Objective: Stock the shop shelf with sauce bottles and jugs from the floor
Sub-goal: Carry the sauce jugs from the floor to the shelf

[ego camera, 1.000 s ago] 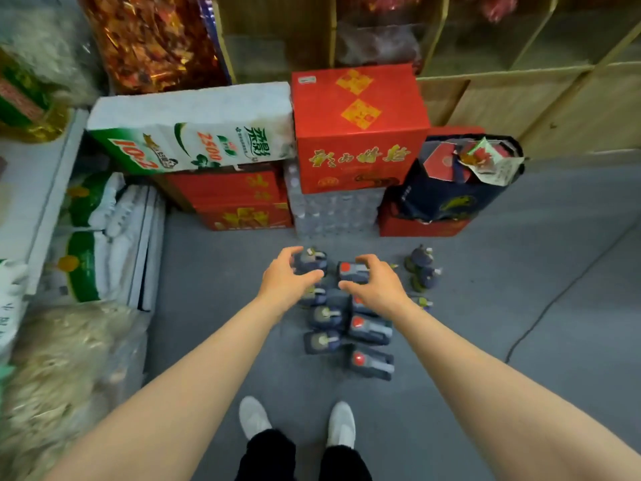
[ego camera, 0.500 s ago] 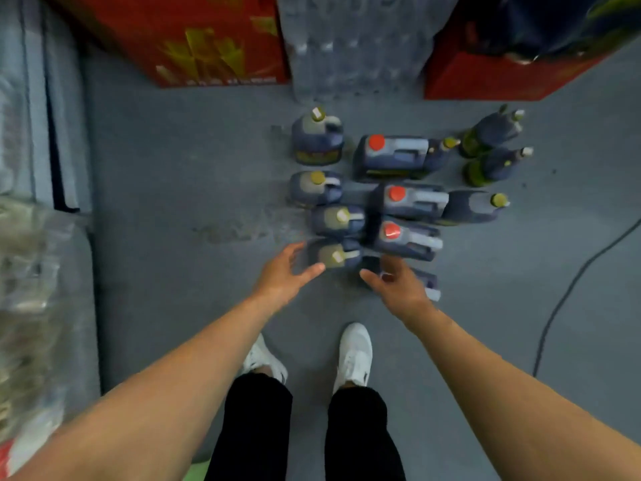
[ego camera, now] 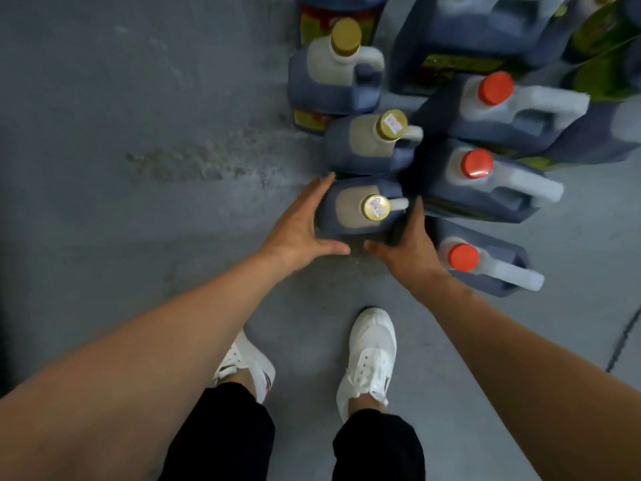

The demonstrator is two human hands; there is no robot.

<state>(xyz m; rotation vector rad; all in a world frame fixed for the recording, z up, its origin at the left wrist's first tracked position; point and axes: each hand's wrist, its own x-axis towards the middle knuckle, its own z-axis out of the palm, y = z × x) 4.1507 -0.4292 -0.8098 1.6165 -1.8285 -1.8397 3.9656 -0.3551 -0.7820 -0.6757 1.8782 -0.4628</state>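
Several dark sauce jugs stand close together on the grey floor. The nearest yellow-capped jug (ego camera: 347,211) sits between my hands. My left hand (ego camera: 298,229) lies flat against its left side, thumb along the front. My right hand (ego camera: 407,243) presses its right side with straight fingers, thumb at the front corner. Behind it stand two more yellow-capped jugs (ego camera: 364,147) (ego camera: 329,81). To the right are three red-capped jugs with white handles (ego camera: 485,180) (ego camera: 499,105) (ego camera: 485,263); the closest one touches my right wrist.
My white shoes (ego camera: 371,355) (ego camera: 248,368) stand just before the jugs. A dark cable (ego camera: 624,341) runs over the floor at the right edge. Green-labelled bottles (ego camera: 603,46) lie at the top right. Bare grey floor (ego camera: 138,133) stretches to the left.
I have bent down much closer to the jugs. Both hands moved from hovering near the front jugs to pressing the sides of the nearest yellow-capped jug.
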